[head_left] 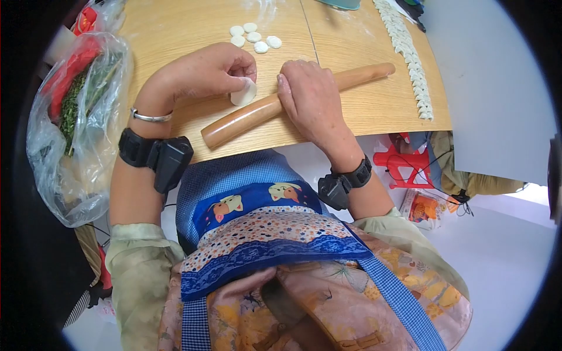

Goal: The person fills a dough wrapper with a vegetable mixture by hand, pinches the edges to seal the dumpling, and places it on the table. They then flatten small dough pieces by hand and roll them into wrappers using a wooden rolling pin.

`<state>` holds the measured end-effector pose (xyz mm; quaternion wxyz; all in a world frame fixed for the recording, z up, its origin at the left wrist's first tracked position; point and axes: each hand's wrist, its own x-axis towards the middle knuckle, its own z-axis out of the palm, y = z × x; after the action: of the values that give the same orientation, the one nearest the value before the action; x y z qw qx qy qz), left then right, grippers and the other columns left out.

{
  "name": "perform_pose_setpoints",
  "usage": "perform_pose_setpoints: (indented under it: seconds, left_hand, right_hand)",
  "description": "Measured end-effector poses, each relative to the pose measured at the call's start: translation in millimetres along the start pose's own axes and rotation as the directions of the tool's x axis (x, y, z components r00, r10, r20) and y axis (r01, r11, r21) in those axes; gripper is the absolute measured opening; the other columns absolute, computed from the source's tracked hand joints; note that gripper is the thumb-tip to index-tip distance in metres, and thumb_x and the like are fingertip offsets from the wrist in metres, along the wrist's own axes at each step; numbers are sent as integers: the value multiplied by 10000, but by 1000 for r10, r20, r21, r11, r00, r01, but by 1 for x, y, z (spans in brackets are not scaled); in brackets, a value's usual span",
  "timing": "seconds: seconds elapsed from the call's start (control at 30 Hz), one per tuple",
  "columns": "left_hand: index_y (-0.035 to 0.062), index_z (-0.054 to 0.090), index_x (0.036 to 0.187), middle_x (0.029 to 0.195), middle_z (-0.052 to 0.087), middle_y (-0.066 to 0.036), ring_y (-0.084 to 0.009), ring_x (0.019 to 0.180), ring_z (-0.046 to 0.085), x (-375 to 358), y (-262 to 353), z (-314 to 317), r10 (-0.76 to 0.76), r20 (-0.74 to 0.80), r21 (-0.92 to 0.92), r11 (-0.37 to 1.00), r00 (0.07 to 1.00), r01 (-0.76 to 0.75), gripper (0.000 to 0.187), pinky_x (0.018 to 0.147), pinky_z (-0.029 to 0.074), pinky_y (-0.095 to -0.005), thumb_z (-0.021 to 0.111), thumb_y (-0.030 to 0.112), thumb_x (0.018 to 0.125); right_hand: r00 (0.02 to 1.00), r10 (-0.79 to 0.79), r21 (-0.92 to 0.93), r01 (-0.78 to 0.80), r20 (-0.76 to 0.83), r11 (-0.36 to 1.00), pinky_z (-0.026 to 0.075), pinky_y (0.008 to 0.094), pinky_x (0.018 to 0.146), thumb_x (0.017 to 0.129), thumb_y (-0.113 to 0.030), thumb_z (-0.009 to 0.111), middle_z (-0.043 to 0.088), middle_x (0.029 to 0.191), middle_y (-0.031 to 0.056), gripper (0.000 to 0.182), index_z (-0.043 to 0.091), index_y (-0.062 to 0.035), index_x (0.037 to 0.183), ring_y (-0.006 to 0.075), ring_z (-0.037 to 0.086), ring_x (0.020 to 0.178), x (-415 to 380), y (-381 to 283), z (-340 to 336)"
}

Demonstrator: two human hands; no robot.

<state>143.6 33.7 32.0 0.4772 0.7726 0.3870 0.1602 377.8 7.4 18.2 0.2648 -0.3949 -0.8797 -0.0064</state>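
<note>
My left hand (225, 70) pinches the edge of a thin, round dough wrapper (244, 93) at the table's near side. Across the wood lies a long wooden rolling pin (243, 121), slanting up to the right. My right hand (310, 96) is wrapped over its middle, fingers curled down on the far side. The pin's left end is just below the wrapper. Beyond my left hand sit several small flattened dough discs (254, 37), dusted with flour.
Along the right edge of the table (363, 117) runs a row of shaped dumplings (410, 61). A clear plastic bag (50, 158) with greens and something red bulges at the left. Part of a green container (342, 3) shows at the top. A red stool (404, 164) stands below, right.
</note>
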Motion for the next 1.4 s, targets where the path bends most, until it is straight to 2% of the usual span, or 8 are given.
perform_pose_setpoints:
  seconds: [0.3, 0.63, 0.73, 0.8, 0.93, 1.1, 1.33, 1.4]
  left_hand:
    - [-26, 638, 941, 751, 613, -61, -148, 706, 534, 2, -5, 3, 80, -180, 35, 997, 980, -75, 189, 673, 466, -319, 607, 153, 889]
    - [-31, 651, 910, 728, 605, -55, -140, 688, 534, 1, -1, 3, -5, -198, 1, 1000, 980, 5, 176, 658, 469, -306, 662, 131, 841]
    - [-17, 648, 876, 711, 585, -39, -128, 687, 535, 0, 0, 0, -38, -183, 59, 997, 982, 50, 164, 646, 463, -288, 714, 97, 777]
    - [2, 634, 944, 756, 572, 12, -87, 703, 507, 3, 2, -3, -100, -81, 101, 989, 992, 108, 187, 647, 439, -254, 686, 28, 767]
    - [5, 632, 971, 744, 557, 12, -92, 696, 507, -2, 6, 0, -97, -136, 75, 991, 986, 108, 205, 647, 440, -257, 671, 9, 769]
    - [1, 638, 988, 746, 575, -2, -106, 696, 525, -2, 0, 1, -8, -213, 176, 983, 977, 47, 194, 654, 454, -270, 672, 14, 798]
    - [-16, 662, 900, 772, 632, -32, -111, 731, 564, 0, 8, 0, -66, -174, 177, 979, 983, 97, 97, 676, 470, -271, 674, 27, 814]
    - [-14, 667, 886, 769, 630, -26, -104, 730, 552, 1, 5, 0, -3, -159, 141, 990, 987, 26, 95, 683, 467, -268, 672, 58, 825]
  right_hand:
    - [999, -31, 102, 27, 38, 994, 475, 501, 736, 909, -169, 600, 622, 822, 182, 157, 582, -17, 874, 386, 599, 824, 34, 13, 11]
    - [998, -15, 80, 11, 53, 997, 489, 509, 748, 915, -171, 594, 641, 833, 194, 169, 591, -9, 867, 397, 611, 832, 52, 18, 23]
    - [999, 10, 88, -13, 39, 996, 477, 508, 727, 910, -177, 603, 634, 812, 179, 168, 587, -20, 852, 389, 607, 817, 32, 12, 13]
    - [999, 9, 39, -11, 46, 999, 447, 495, 708, 905, -176, 611, 619, 790, 154, 157, 585, -36, 838, 366, 598, 803, 19, 9, 5]
    - [1000, 5, -3, -5, 28, 1000, 418, 467, 714, 904, -172, 614, 607, 783, 126, 140, 589, -50, 840, 335, 588, 808, 2, 2, -1]
    - [1000, 28, 7, -28, 8, 1000, 409, 443, 745, 906, -178, 618, 606, 799, 99, 129, 600, -63, 851, 301, 579, 822, 0, 1, -2]
    - [1000, 21, 7, -21, 7, 1000, 405, 440, 756, 909, -179, 614, 612, 809, 97, 124, 602, -66, 859, 297, 578, 823, -1, 2, 0]
    - [1000, 26, -6, -26, 10, 1000, 405, 441, 759, 911, -180, 611, 614, 807, 96, 124, 603, -66, 863, 298, 580, 828, -1, 0, -1]
